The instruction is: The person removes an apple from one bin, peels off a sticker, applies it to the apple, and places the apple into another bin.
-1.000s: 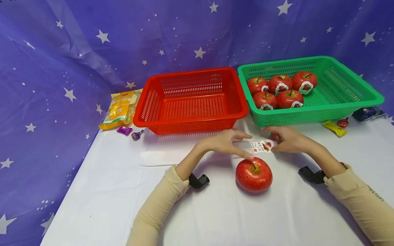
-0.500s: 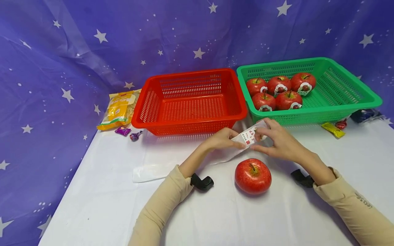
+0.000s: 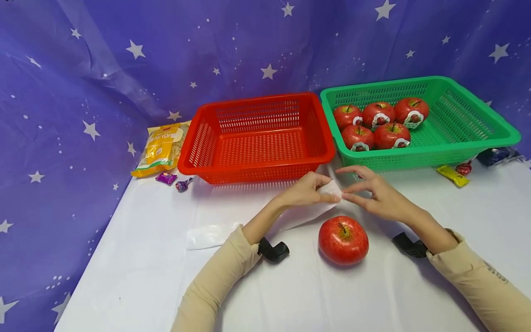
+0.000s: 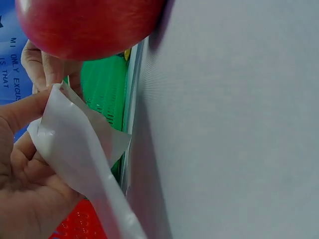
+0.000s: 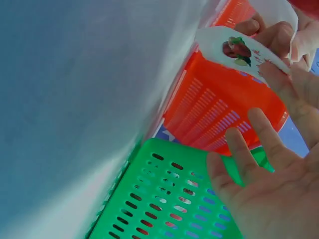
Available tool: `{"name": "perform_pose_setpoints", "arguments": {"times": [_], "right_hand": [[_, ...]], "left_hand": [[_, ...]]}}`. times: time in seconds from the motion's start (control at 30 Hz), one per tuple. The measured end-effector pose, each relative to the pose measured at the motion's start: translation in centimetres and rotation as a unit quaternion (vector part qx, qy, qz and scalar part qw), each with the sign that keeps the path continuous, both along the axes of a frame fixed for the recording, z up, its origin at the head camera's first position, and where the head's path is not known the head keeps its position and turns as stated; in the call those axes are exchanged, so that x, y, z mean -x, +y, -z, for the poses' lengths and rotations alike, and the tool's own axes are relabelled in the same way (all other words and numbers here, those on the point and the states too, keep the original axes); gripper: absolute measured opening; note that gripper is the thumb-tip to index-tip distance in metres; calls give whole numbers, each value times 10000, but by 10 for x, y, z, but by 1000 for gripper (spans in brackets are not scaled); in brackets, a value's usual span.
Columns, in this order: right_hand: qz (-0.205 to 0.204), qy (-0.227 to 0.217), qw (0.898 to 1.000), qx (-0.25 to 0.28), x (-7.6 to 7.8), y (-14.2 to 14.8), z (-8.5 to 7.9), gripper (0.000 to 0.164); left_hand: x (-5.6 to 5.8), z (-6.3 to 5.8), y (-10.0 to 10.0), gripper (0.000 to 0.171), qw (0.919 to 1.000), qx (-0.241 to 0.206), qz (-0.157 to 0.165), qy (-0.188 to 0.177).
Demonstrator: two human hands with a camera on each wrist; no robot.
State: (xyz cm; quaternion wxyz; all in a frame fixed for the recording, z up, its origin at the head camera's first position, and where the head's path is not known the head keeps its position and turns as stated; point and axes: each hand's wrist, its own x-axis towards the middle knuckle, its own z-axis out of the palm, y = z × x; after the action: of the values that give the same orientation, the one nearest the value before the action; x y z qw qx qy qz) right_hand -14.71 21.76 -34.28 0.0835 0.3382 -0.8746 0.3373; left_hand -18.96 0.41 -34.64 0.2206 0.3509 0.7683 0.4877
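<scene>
In the head view my left hand [image 3: 304,191] pinches the end of a long white sticker strip [image 3: 300,216] between thumb and fingers. My right hand [image 3: 383,198] has thumb and index fingertip on the strip's edge, the other fingers spread. The left wrist view shows the strip [image 4: 75,142] bent and folded in the left hand. A printed apple picture and red lettering show on the sticker [image 5: 237,50] in the right wrist view. One loose red apple [image 3: 343,240] without a visible label sits on the white table just in front of both hands.
Behind the hands stand a red basket [image 3: 257,167] and a green basket [image 3: 464,147] with several labelled apples [image 3: 392,135]. A yellow packet [image 3: 159,150], a purple sweet [image 3: 166,178] and a lollipop [image 3: 182,185] lie left; a yellow sweet [image 3: 453,175] lies right.
Both hands have come together at the strip's end. The left hand has gripped and lifted it, and its printed face has turned away from the head camera. The loose apple has stayed put.
</scene>
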Motion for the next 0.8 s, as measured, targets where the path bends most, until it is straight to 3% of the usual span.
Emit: {"name": "perform_pose_setpoints", "arguments": {"times": [0.17, 0.23, 0.3, 0.33, 0.37, 0.43, 0.47, 0.5, 0.53, 0.63, 0.67, 0.7, 0.73, 0.8], "right_hand": [[299, 479, 9984, 51, 1, 0, -4, 14], [687, 549, 9946, 550, 0, 1, -7, 17], [1060, 303, 9795, 1689, -2, 3, -12, 21], [1127, 87, 9606, 2540, -2, 4, -15, 24], [1135, -57, 9342, 3383, -3, 6, -18, 26], [800, -193, 8729, 4809, -4, 11, -23, 29], [636, -134, 8507, 5215, -4, 12, -25, 29], [452, -17, 8389, 5425, -4, 13, -27, 29], [349, 206, 8451, 5331, -4, 13, -28, 25], [490, 1561, 9053, 3920, -5, 6, -28, 20], [568, 2093, 9165, 3361, -6, 1, -28, 24], [593, 2609, 9210, 2830, -6, -3, -27, 29], [642, 3122, 9186, 2335, -7, -6, -26, 34], [620, 3827, 9059, 1701, -7, -11, -24, 37]], "left_hand": [[0, -4, -2, 17, 9999, 62, -36, -120], [1, -2, -5, 21, 9998, 131, -28, -161], [2, 1, -11, 23, 9994, 297, -59, -158], [4, 4, -14, 23, 9988, 464, -75, -123], [6, 6, -17, 23, 9977, 661, -97, -85], [9, 8, -23, 27, 9938, 1092, -217, 25], [10, 7, -26, 30, 9905, 1333, -281, 159], [11, 5, -28, 36, 9863, 1581, -312, 361], [11, 2, -29, 42, 9826, 1751, -308, 541], [7, -9, -28, 50, 9704, 1966, -205, 1389], [5, -12, -26, 46, 9651, 2005, -145, 1681], [3, -15, -24, 42, 9605, 1998, -105, 1935], [1, -18, -22, 36, 9562, 2009, -115, 2125], [-2, -21, -18, 33, 9494, 2067, -256, 2350]]}}
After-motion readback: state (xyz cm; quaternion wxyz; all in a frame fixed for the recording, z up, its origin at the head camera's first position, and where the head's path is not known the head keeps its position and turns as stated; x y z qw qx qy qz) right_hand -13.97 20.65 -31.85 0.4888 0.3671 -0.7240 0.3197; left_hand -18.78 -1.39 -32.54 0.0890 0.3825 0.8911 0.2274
